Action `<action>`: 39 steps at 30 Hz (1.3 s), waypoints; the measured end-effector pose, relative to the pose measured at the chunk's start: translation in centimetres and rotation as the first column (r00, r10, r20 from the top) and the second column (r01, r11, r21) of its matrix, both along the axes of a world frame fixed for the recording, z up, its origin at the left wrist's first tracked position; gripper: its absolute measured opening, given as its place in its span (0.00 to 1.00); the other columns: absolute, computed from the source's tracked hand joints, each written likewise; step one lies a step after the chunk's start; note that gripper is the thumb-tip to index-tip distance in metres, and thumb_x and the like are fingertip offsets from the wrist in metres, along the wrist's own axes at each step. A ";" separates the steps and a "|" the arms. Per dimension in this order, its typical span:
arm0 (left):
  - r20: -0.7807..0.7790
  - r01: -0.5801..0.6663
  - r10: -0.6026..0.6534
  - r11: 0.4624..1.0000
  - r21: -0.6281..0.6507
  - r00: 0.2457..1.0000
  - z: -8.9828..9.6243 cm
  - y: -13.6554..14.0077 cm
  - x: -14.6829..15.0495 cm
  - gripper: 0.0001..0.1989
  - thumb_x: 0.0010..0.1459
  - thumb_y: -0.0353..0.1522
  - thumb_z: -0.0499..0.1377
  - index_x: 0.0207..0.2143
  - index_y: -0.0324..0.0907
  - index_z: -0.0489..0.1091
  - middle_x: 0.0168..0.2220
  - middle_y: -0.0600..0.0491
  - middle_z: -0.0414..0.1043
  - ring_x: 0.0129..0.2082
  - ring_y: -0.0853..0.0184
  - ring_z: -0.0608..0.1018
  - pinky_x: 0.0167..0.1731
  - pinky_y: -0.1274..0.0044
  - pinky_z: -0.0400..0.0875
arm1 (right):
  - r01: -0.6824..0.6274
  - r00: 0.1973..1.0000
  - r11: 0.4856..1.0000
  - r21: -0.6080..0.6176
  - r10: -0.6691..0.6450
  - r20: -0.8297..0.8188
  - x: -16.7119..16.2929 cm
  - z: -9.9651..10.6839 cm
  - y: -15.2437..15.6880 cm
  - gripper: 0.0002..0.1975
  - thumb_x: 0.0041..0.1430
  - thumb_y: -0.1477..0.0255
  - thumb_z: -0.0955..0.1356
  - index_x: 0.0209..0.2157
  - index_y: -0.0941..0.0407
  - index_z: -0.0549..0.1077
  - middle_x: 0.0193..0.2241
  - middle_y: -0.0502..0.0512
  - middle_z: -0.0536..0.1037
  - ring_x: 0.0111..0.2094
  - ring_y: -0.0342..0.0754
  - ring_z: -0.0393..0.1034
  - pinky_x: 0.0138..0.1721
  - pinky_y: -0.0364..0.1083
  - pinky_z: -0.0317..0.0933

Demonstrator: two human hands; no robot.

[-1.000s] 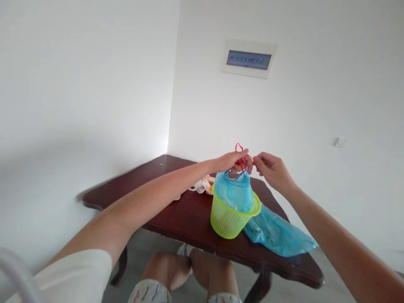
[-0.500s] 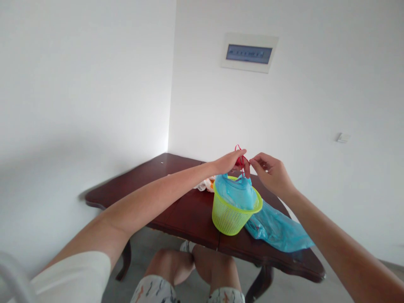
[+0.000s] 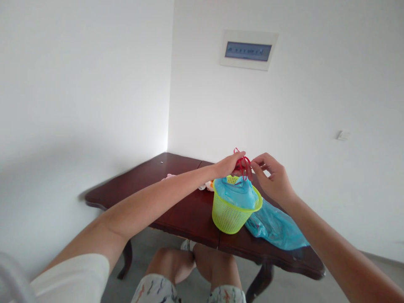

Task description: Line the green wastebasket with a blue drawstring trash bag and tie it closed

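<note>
A yellow-green plastic basket (image 3: 232, 219) stands on the dark wooden table, with a blue plastic bag (image 3: 238, 194) bunched inside it. Above its rim, my left hand (image 3: 232, 164) is closed around a red drawstring (image 3: 244, 162), which loops over the fingers and runs down to the bag's top. To the right, my right hand (image 3: 271, 172) pinches the red drawstring between thumb and forefinger. A second blue plastic bag (image 3: 277, 227) lies flat on the table, right of the basket and partly behind my right forearm.
The dark wooden table (image 3: 189, 214) stands in a corner against white walls. Behind my left forearm lies a white and orange crumpled thing (image 3: 208, 185), partly hidden. A panel box (image 3: 248, 50) and a switch (image 3: 342, 135) are on the wall. My knees are under the table's front edge.
Both hands stay over the basket with the red drawstring. The drawstring's loop has opened wider and shifted slightly. My left hand has sunk a little towards the bag.
</note>
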State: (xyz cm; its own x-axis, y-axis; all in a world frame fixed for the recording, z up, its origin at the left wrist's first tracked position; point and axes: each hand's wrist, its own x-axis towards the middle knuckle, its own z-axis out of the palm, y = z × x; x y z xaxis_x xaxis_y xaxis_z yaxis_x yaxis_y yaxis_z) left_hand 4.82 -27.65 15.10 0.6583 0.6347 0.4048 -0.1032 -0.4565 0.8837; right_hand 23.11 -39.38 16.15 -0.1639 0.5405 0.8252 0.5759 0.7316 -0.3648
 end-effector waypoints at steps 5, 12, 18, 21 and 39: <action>0.108 0.194 -0.174 0.957 -0.218 0.979 1.4 -0.5 -1.5 0.35 0.81 0.45 0.39 0.35 0.39 0.80 0.15 0.55 0.61 0.15 0.68 0.59 0.20 0.78 0.60 | -0.122 0.989 0.992 0.009 0.123 -0.078 0.1 -1.0 -0.9 0.18 0.83 0.52 0.70 0.43 0.50 0.78 0.43 0.56 0.81 0.40 0.50 0.77 0.40 0.50 0.76; 0.193 0.347 -0.291 0.829 -0.438 0.937 1.8 -0.8 -2.8 0.27 0.75 0.40 0.44 0.58 0.37 0.78 0.39 0.37 0.90 0.15 0.66 0.71 0.21 0.76 0.69 | -0.189 0.848 0.982 0.024 0.176 -0.500 0.4 -1.2 -0.7 0.19 0.78 0.49 0.75 0.44 0.49 0.76 0.41 0.53 0.84 0.38 0.50 0.84 0.44 0.54 0.85; 0.304 0.345 -0.219 0.815 -0.465 0.927 2.2 -0.6 -2.5 0.24 0.73 0.38 0.46 0.54 0.37 0.78 0.46 0.35 0.89 0.28 0.61 0.85 0.30 0.73 0.78 | -0.257 0.895 0.953 -0.158 0.174 -0.410 -1.9 -3.6 -2.2 0.20 0.76 0.48 0.76 0.42 0.50 0.80 0.41 0.55 0.87 0.40 0.52 0.85 0.48 0.56 0.86; 0.182 0.211 -0.167 0.942 -0.259 0.969 2.9 -1.4 -3.2 0.27 0.78 0.41 0.40 0.44 0.39 0.76 0.32 0.43 0.83 0.30 0.59 0.85 0.29 0.74 0.77 | -0.210 0.961 0.918 -0.337 0.131 -0.242 -2.0 -4.2 -2.3 0.22 0.74 0.47 0.76 0.39 0.52 0.82 0.39 0.58 0.88 0.42 0.55 0.84 0.46 0.56 0.84; -0.157 0.128 0.016 0.498 0.858 0.987 3.2 -6.1 -5.7 0.25 0.79 0.37 0.49 0.66 0.49 0.80 0.65 0.43 0.83 0.79 0.50 0.72 0.79 0.48 0.67 | -0.299 0.916 0.923 -0.241 0.206 -0.345 -1.2 -2.8 4.1 0.22 0.71 0.44 0.77 0.46 0.49 0.83 0.42 0.56 0.88 0.46 0.58 0.84 0.48 0.55 0.79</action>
State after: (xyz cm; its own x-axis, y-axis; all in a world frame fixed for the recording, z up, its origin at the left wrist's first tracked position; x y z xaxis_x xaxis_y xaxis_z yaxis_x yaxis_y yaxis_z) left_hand -0.90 -33.76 18.32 0.7687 -0.0243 0.6392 -0.0793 -0.9952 0.0575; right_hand 21.90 -35.23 13.40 -0.0896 0.7326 0.6747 0.2108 0.6760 -0.7061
